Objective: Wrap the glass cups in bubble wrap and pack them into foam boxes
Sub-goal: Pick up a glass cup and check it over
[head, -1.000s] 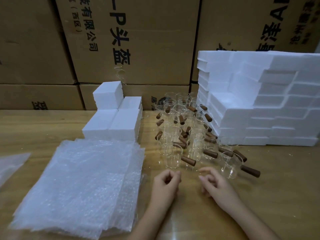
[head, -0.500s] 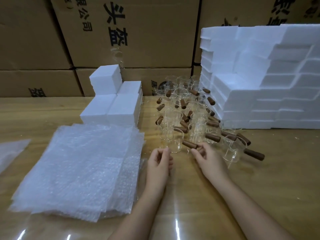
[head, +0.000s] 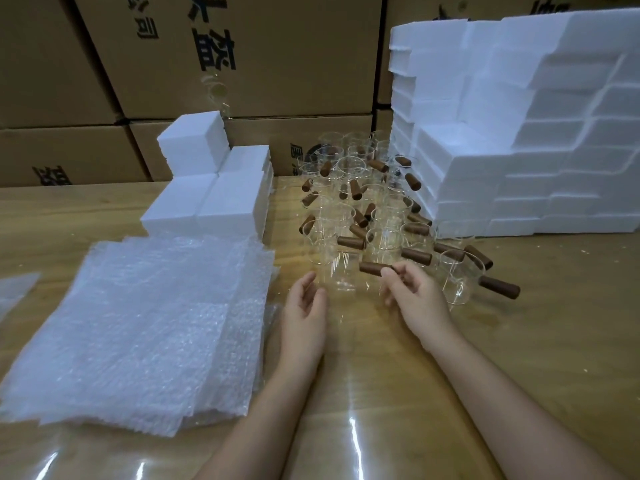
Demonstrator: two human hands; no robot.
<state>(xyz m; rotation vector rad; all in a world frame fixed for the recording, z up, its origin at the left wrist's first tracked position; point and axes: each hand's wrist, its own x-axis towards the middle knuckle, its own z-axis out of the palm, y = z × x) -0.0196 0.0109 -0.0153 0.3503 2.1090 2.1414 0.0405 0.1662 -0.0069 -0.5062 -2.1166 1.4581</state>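
One: Item, glass cups. Many, clear, each with a brown side handle. They stand packed together mid-bench toward the far edge, and several touch.

Two: Which one is being handled?

One: The nearest cup, upright at the front of the cluster. Right hand: grip narrow, thumb and fingertips pinched on the end of its wooden handle. Left hand: grip wide, fingers relaxed, holding nothing, just beside the cup's left wall. I cannot tell whether it touches the glass.

Two: Wrapping stock?

One: Bubble wrap, one stack of sheets toward the near left corner, just beside the left hand. One loose sheet at the left edge. Foam boxes, a small group left of the cups toward the far edge. A larger foam stack at the far right meets the right side of the cluster. Cardboard cartons stand behind the far edge.

Two: Hazards?

One: By my estimate, three.
- A pinch at the handle's tip sits far from the cup's weight, so the cup may swing or tip on lifting.
- Neighbouring handles lie close behind and to the right. A sideways pull could snag one and topple its cup into the rest.
- The glass is clear against the bench, so the left hand could misjudge the wall and knock it.

No cup shows as wrapped yet.
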